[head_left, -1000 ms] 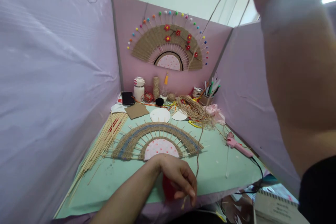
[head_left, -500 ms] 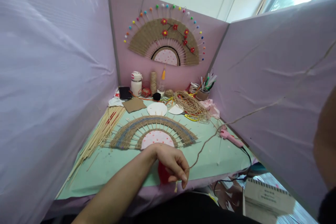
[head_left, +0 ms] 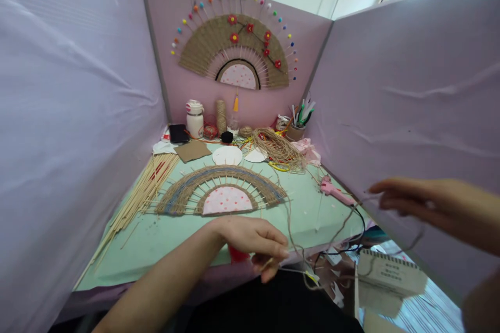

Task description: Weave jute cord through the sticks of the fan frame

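Observation:
My left hand (head_left: 255,243) rests at the front edge of the green table (head_left: 175,237), fingers pinched on a jute string (head_left: 291,218) and something red (head_left: 237,255) under the palm. My right hand (head_left: 414,203), blurred, is out at the right above the table edge, fingers stretched forward with the same string running slack to it. A half-woven fan (head_left: 221,192) of sticks, jute and a pink dotted centre lies flat just beyond my left hand.
A bundle of bamboo sticks (head_left: 136,203) lies at the left. A pink glue gun (head_left: 336,193) sits at the right edge. A jute tangle (head_left: 277,150), spool, bottle, phone, cardboard and pen cup crowd the back. A finished fan (head_left: 234,52) hangs on the purple partition.
My right hand has come down from high overhead to the right side near table level, and the string has gone from taut to slack. The left hand slid slightly toward the front edge.

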`<state>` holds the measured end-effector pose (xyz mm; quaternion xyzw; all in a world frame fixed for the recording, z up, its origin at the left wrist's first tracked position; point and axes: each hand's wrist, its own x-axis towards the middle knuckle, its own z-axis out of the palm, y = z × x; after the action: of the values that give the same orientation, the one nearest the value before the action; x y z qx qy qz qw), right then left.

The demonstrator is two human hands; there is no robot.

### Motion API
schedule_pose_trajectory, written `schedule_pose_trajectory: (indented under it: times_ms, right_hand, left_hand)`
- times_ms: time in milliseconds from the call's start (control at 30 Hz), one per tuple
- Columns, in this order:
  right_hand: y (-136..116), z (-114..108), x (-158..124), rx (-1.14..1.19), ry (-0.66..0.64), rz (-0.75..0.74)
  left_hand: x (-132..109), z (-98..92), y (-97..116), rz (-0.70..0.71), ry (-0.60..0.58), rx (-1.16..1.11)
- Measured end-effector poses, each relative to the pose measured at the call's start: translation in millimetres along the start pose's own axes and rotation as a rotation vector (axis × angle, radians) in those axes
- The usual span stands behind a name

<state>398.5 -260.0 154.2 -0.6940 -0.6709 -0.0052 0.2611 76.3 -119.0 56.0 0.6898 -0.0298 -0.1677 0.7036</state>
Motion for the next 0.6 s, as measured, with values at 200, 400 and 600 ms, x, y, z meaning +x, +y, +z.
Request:
schedule_pose_trajectory:
  times_ms: [200, 400, 600]
  right_hand:
    - [-76, 81, -29, 0.268, -0.480, -0.187]
    - [-122, 132, -49, 0.707, -0.650, 0.016]
    - [-107, 148, -57, 0.661, -0.616, 0.113]
  left_hand:
    - [17, 49.5, 11, -0.140, 0.176, 0.276]
    - [13, 71.6, 7, -0.125, 0.744, 0.814]
    - [13, 74.4, -4, -0.054, 0.844, 0.634]
